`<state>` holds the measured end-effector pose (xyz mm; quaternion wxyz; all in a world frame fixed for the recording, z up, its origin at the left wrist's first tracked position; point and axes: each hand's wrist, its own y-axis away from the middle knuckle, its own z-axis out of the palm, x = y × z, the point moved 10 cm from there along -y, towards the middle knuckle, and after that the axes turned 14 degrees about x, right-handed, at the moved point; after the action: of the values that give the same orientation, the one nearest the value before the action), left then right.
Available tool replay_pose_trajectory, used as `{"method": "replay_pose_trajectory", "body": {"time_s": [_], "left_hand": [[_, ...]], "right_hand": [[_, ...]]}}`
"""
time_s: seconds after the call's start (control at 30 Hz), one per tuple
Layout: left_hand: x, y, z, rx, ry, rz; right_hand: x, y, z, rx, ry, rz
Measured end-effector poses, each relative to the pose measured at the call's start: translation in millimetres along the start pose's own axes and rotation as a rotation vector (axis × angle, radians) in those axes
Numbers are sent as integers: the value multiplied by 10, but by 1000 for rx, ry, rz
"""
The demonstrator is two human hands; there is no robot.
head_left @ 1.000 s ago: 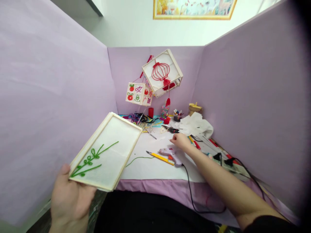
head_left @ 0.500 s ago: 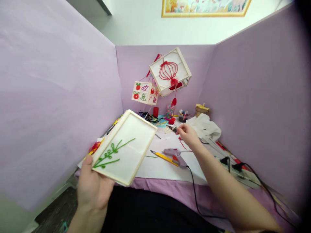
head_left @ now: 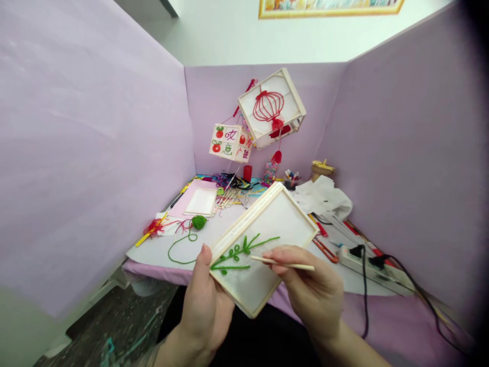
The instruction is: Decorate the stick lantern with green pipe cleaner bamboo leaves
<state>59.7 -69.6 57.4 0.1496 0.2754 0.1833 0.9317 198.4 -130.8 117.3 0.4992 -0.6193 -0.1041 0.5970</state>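
Note:
My left hand (head_left: pixel 208 300) is closed on the lower left corner of a wooden-framed white panel (head_left: pixel 280 219), thumb over the edge. The panel is tilted above my lap. Green yarn (head_left: pixel 237 255) forms a branch with loops and leaves on its white face. A thin pale wooden stick (head_left: pixel 300 265) is pinched in my right hand (head_left: pixel 315 285), its tip over the panel close to the green yarn. Whether the tip touches the panel I cannot tell. A ball of green yarn (head_left: pixel 198 222) lies on the table to the left, with a loose strand trailing from it.
Two decorated lanterns (head_left: pixel 231 142) (head_left: pixel 271 107) hang at the back. A second framed panel (head_left: pixel 200 202) lies on pink paper. At the right are a power strip (head_left: pixel 372 270) with black cords, an orange cutter (head_left: pixel 325 251) and crumpled white cloth (head_left: pixel 324 196). Purple partitions (head_left: pixel 397 132) enclose the table.
The panel has moved right, in front of me, with my left hand. My right hand has come back from the far tabletop and now holds the wooden stick over the panel.

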Motion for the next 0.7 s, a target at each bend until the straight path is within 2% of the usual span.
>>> {"method": "replay_pose_trajectory", "body": {"time_s": [0.2, 0.4, 0.6, 0.7], "left_hand": [[-34, 33, -7, -26, -8, -3], [-60, 28, -36, 10, 3, -27], [-58, 31, 18, -83, -23, -4], [-58, 32, 5, -81, -28, 3]], "right_hand": [[-3, 22, 4, 30, -8, 6], [-3, 22, 12, 27, 8, 3], [13, 28, 27, 3, 35, -20], [18, 30, 34, -4, 50, -27]]}}
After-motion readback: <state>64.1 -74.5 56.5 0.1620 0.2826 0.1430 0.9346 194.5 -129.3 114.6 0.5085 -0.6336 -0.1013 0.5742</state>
